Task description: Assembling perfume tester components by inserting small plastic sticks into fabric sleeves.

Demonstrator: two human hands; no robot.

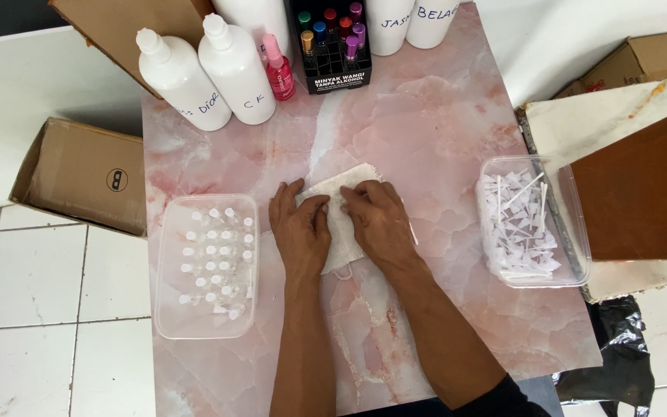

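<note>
Both grips press flat, fingers spread, on a small white cloth point(339, 220) on the pink marble-patterned tabletop point(441, 131). Left hand point(300, 230) and right hand point(377, 222) lie side by side on it, equally near, and the cloth's long axis runs away from the person.

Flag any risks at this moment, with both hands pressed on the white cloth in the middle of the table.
1. The left hand and right hand both press the white cloth; a thin white stick lies beside the right hand and might get swept off.
2. The clear tub of small vials sits close to the left forearm, so an elbow shift could nudge it.
3. The clear tub of white plastic parts sits near the table's right edge and could slide off.
</note>
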